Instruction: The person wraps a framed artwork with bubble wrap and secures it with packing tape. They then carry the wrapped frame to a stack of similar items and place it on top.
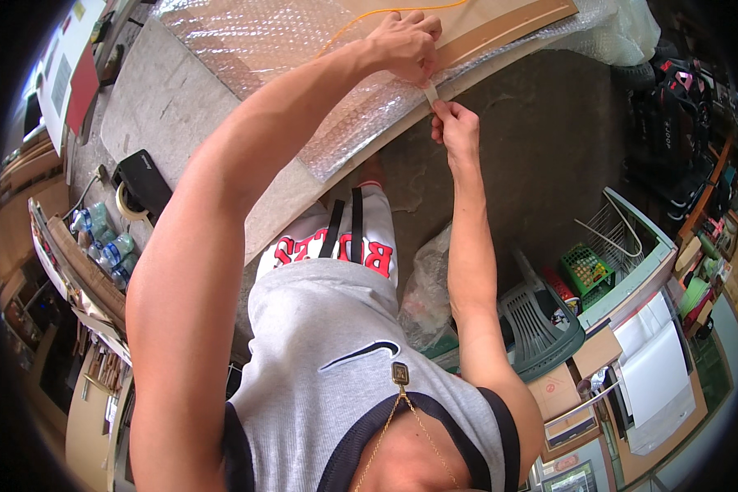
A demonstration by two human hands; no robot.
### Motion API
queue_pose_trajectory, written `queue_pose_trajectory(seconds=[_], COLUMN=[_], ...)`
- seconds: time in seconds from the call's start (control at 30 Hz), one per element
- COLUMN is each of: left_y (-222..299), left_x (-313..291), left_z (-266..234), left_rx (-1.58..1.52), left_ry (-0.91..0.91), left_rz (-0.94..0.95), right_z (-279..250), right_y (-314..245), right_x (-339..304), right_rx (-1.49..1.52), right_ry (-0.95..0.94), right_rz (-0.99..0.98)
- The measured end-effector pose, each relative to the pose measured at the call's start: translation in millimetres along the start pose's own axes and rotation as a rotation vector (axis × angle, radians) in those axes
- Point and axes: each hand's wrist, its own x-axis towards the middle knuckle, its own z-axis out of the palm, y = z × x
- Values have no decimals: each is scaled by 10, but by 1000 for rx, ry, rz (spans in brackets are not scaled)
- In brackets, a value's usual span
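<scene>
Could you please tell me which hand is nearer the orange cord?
The left hand, close to the orange cord; the right hand, gripping the pale strip's lower end, is farther away.

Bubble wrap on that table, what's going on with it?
The bubble wrap lies spread on the table, near a flat brown piece and an orange cord. By the table's edge, a person's right hand pinches one end of a short pale strip, perhaps tape. The left hand is at its other end; that grip is unclear.
</scene>
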Motion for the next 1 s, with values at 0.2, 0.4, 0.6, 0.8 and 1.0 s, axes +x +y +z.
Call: queue_pose_trajectory(seconds=[0.2,0.4,0.6,0.8,1.0], left_y=[13,21,35,75,110], left_x=[-10,16,-44,-27,4], left_z=[5,38,74,56,8], left_rx=[3,48,-6,31,38], left_ry=[25,38,126,58,45], left_rz=[-4,-52,-29,-69,-99], right_z=[112,178,276,242,169], right_y=[-89,-96,-151,-232,-271], right_x=[7,31,-10,47,-63], right_rx=[-339,-476,-538,-652,-860], right_ry=[157,251,307,212,243], right_rz=[7,-37,-23,54,-32])
